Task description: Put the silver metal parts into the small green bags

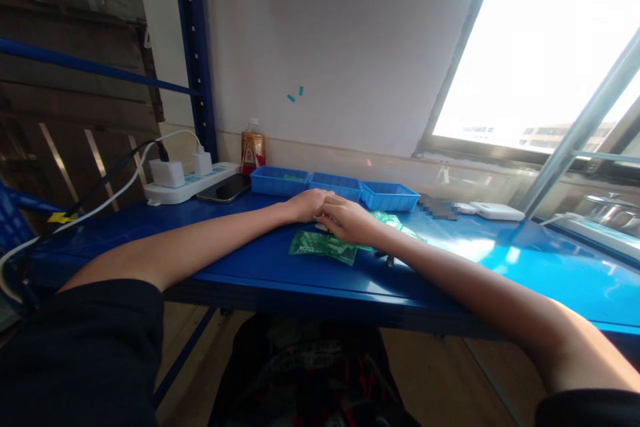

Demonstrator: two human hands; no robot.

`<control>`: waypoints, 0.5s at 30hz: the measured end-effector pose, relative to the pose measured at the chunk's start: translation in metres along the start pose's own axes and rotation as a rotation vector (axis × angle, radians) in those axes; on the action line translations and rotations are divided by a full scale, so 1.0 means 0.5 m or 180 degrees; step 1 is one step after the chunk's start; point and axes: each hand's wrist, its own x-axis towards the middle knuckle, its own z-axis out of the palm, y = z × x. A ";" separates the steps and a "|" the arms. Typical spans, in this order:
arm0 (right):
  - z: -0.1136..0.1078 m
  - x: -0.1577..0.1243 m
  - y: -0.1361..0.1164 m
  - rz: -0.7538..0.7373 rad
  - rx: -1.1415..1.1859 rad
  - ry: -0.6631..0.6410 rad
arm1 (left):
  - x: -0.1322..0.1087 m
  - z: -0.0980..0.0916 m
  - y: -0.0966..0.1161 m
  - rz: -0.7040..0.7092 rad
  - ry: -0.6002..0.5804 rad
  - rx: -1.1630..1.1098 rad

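Observation:
Above the blue tabletop [260, 260] my left hand [309, 205] and my right hand [350, 220] meet, fingers curled in against each other. Both are closed; a small pale piece shows under the right fingers, too small to name, and whatever else they hold is hidden. Just below them lies a clear green plastic packet [325, 248]. More green packaging [387, 219] sits behind my right wrist. Small dark metal items [390, 259] lie beside my right forearm, their kind unclear.
Three blue bins stand along the wall: left [275, 181], middle [345, 185], right [393, 197]. A power strip [193, 183] with chargers, a phone [225, 188] and a bottle [253, 147] are at left. White devices [497, 211] sit at right, near a metal pole [565, 153].

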 end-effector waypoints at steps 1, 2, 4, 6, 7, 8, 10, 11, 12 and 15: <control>0.000 -0.003 0.006 0.0027 0.0001 0.0046 | 0.000 -0.001 0.002 0.0012 -0.0031 0.0040; -0.001 -0.006 0.013 0.0062 0.0004 0.0089 | 0.000 -0.001 0.004 0.0011 -0.0069 0.0091; -0.003 -0.010 0.026 0.0160 0.0000 0.0174 | -0.003 -0.003 0.009 -0.0075 -0.0086 0.0221; -0.004 -0.012 0.041 0.0313 -0.0037 0.0289 | -0.007 -0.005 0.015 -0.0208 -0.0021 0.0344; -0.004 -0.012 0.050 0.0408 -0.0062 0.0353 | -0.010 -0.007 0.018 -0.0265 0.0034 0.0386; -0.002 -0.013 0.059 0.0509 -0.0082 0.0415 | -0.012 -0.008 0.022 -0.0309 0.0089 0.0432; 0.002 -0.014 0.077 0.0707 -0.0076 0.0525 | -0.016 -0.012 0.030 -0.0349 0.0180 0.0507; 0.005 -0.014 0.086 0.0792 -0.0047 0.0571 | -0.017 -0.014 0.034 -0.0337 0.0220 0.0552; 0.009 -0.015 0.094 0.0868 -0.0009 0.0615 | -0.018 -0.016 0.038 -0.0304 0.0254 0.0604; 0.018 -0.014 0.109 0.1033 0.0104 0.0747 | -0.019 -0.020 0.048 -0.0167 0.0348 0.0765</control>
